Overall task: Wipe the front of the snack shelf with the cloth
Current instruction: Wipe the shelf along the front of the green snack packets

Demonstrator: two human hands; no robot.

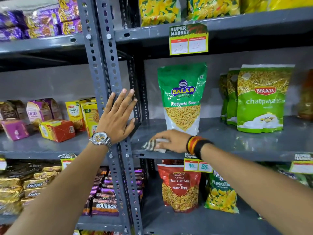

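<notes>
Pressing the cloth [155, 145] onto the shelf [237, 141], right hand [171, 140] fingers clenched, left hand [118, 116] flat.

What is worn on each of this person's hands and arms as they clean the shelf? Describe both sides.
The left hand has a silver metal wristwatch with a pale dial and yellow sub-dials. The right hand has stacked bands at the wrist: red, yellow-orange and black. Both forearms are bare; no sleeves or rings show.
</notes>
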